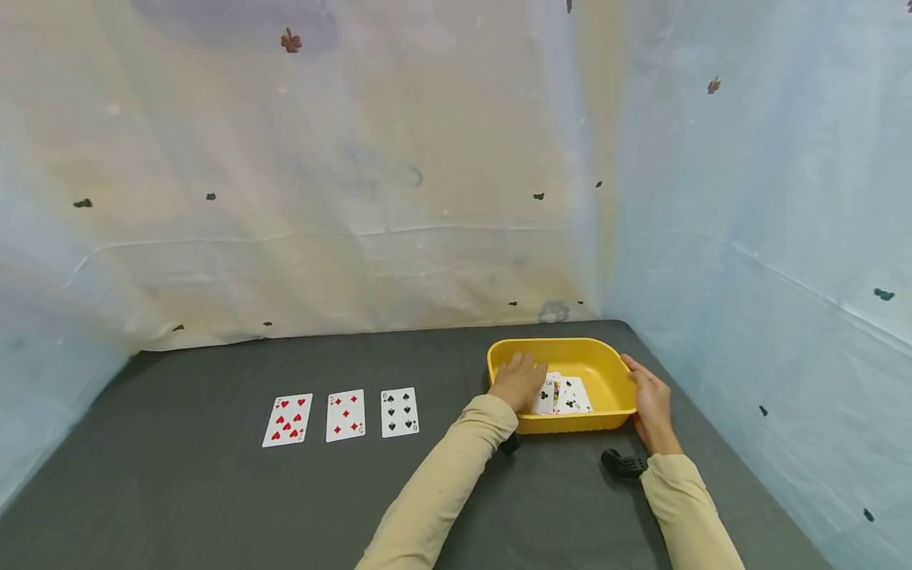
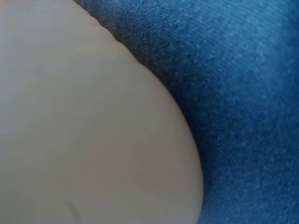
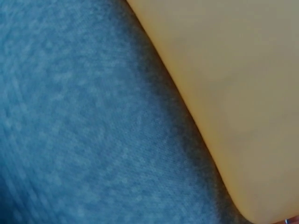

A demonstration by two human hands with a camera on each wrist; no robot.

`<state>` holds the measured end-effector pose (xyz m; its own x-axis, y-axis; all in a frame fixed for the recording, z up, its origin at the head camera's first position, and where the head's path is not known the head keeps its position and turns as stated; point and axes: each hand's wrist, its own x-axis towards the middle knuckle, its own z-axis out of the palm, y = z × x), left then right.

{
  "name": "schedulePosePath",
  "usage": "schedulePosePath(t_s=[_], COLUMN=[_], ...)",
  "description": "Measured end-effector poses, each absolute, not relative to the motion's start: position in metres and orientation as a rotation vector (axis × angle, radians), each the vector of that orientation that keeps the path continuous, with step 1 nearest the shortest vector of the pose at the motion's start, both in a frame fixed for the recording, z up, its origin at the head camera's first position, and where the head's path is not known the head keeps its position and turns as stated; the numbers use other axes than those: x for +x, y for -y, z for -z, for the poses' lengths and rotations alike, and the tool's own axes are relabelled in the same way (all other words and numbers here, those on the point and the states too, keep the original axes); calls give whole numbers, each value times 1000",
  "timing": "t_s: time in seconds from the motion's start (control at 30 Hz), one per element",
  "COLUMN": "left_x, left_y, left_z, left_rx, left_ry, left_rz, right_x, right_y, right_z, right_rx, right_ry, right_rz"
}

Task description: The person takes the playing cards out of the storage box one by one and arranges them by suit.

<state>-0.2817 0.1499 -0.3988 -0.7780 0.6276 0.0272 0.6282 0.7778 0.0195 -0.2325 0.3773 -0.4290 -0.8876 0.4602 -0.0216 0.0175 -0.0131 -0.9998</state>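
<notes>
A yellow plastic tray point(image 1: 606, 376) stands at the right of the table, with several playing cards point(image 1: 573, 396) face up inside, clubs among them. My right hand point(image 1: 651, 404) grips the tray's right end, thumb at the rim. Over the tray's left part reaches my left hand point(image 1: 518, 381), next to the cards; its fingertips are hidden, so I cannot tell whether it holds one. In the right wrist view the tray's wall point(image 3: 243, 93) shows close up. The left wrist view is mostly a blurred pale surface beside dark cloth.
On the dark cloth-covered table point(image 1: 214, 507) lie a seven of hearts point(image 1: 288, 419), a five of diamonds point(image 1: 345, 416) and a six of spades point(image 1: 400, 412) in a row, left of the tray. Pale hanging sheets point(image 1: 399, 277) border the table's back and right side.
</notes>
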Motion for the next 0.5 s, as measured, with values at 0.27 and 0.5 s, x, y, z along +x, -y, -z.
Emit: schedulePosePath(t_s=[0.27, 0.5], left_x=[-282, -283], left_y=[-150, -150], left_z=[400, 396], left_rx=[-1030, -1060], left_ry=[2853, 2839], left_rz=[7, 14], right_x=[-233, -232], right_y=[-377, -376], right_z=[430, 428], right_rx=[-513, -518], right_ry=[1957, 1982], right_rz=[-1963, -1954])
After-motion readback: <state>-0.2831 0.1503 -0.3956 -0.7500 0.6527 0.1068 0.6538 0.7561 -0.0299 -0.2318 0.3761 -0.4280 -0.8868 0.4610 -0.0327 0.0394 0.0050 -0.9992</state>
